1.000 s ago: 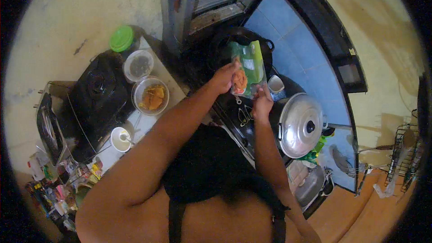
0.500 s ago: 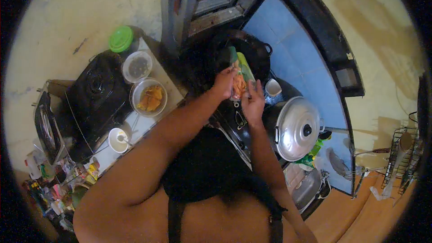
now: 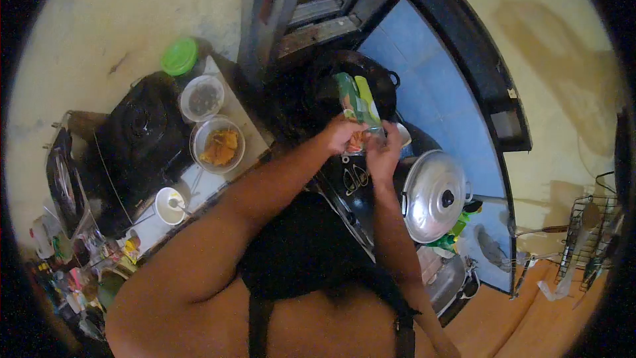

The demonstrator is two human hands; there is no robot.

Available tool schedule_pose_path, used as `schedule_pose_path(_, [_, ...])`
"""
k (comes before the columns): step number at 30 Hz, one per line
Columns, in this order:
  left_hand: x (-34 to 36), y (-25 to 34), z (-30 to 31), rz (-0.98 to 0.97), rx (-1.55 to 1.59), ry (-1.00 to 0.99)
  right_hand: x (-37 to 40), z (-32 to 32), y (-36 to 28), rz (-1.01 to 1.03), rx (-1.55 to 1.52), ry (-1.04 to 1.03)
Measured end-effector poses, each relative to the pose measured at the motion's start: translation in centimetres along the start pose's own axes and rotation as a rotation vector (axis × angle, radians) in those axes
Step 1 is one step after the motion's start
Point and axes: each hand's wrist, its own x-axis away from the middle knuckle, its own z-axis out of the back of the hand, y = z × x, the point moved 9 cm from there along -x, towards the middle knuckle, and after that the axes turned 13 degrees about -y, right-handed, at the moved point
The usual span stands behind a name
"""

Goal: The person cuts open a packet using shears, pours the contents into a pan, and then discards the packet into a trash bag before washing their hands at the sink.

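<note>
A green packet with an orange food picture [image 3: 353, 98] is between my two hands, over the near side of a dark wok [image 3: 384, 74]. My left hand [image 3: 342, 134] is closed on the packet's lower left edge. At its lower right, my right hand [image 3: 384, 152] has bent fingers gripping the near end. Whether the packet is torn cannot be made out. A pair of scissors [image 3: 356, 179] lies just below my hands, on the dark stove top. Close to the right hand stands a white cup [image 3: 402, 138], partly hidden.
To the right is a large lidded silver pot [image 3: 434, 196]. On the left counter stand a tub with orange-brown fried pieces [image 3: 220, 147], another clear tub [image 3: 202, 99], a green lid [image 3: 179, 56] and a white cup with a spoon [image 3: 170, 206]. A wire rack [image 3: 588, 238] hangs right.
My hands and the packet have shifted slightly down and to the right. The packet has turned so more of its green print shows, and the scissors' handles are more visible.
</note>
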Motion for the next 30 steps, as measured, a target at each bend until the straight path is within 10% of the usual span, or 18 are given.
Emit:
schedule_pose_path(2, [0.8,0.6,-1.1,-0.041,0.020,0.082,0.4,1.0,1.2,-0.116,-0.082,0.121])
schedule_pose_path(4, [0.8,0.7,-1.3,-0.037,-0.006,0.063,1.3,-1.9,2.9,-0.551,-0.895,-0.060])
schedule_pose_path(9, [-0.3,-0.1,0.0,-0.109,-0.085,0.072,2.2,-2.2,4.1,-0.609,-0.717,-0.111])
schedule_pose_path(11, [-0.8,-2.4,1.2,0.062,-0.055,0.045,1.1,0.6,1.9,-0.224,-0.318,0.098])
schedule_pose_path(30, [0.3,1.9,-0.3,-0.051,-0.101,0.140,0.5,-3.0,-5.1,0.199,0.380,-0.337])
